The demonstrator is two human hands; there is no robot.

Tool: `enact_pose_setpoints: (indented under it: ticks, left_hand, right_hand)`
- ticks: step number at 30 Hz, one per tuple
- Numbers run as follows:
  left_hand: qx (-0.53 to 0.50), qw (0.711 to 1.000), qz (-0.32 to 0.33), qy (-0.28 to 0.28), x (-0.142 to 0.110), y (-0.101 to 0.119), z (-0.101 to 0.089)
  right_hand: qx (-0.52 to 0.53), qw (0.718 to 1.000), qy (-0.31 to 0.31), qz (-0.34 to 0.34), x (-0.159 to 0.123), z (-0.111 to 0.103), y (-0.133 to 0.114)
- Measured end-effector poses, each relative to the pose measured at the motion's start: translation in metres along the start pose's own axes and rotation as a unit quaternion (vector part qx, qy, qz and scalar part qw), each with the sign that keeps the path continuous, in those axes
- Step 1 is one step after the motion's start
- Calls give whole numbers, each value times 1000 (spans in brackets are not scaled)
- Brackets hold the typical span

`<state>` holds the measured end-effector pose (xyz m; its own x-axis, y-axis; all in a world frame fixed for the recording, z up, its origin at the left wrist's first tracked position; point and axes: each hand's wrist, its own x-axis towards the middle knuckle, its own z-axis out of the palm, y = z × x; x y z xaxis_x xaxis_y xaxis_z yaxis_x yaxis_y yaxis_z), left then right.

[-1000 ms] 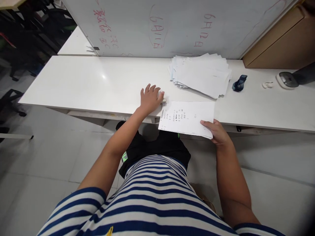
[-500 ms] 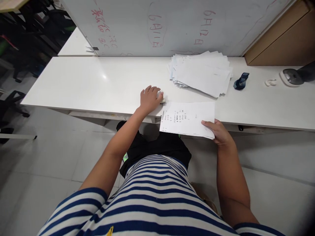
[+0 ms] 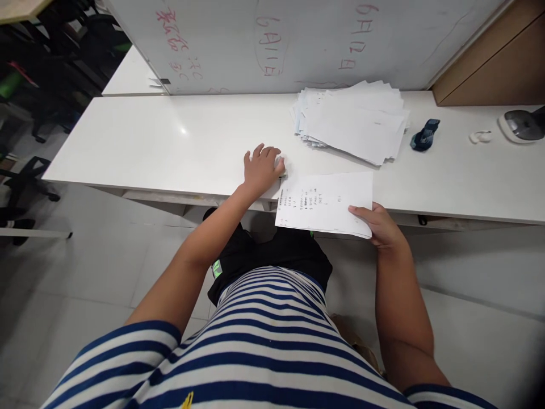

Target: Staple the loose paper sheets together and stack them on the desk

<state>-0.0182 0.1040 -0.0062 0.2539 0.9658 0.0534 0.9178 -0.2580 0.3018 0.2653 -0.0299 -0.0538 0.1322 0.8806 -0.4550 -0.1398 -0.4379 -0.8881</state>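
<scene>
My right hand pinches the right end of a white paper, thumb on top and the other fingers underneath. Columns of small dark writing cover the paper's left half, and it juts out past the desk's front edge. At its upper left corner, my left hand presses down with curved fingers over a small whitish object. Most of that object is hidden under the palm and thumb, so its kind is unclear. Behind the paper lies a thick, uneven stack of white sheets.
On the white desk, right of the stack, are a dark blue tape dispenser-like item, a small white piece and a grey-and-white device. A whiteboard with red writing and a brown box stand at the back.
The view has shifted slightly, so the desk items on the right appear farther right. Both hands keep nearly the same place on the paper and the small whitish object.
</scene>
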Motion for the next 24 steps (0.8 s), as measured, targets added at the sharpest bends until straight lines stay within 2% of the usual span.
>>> enact_pose_setpoints:
  ticks: [7, 17, 24]
  left_hand:
    - [-51, 999, -11, -14, 2, -9, -4]
    - [-82, 996, -21, 0, 1, -8, -5]
    - [-80, 996, -26, -3, 0, -7, -7]
  right_hand:
    - [-4, 1000, 7, 8, -7, 4, -5]
    - [-11, 998, 49, -35, -24, -14, -10]
    - [-1, 998, 59, -33, -28, -16, -8]
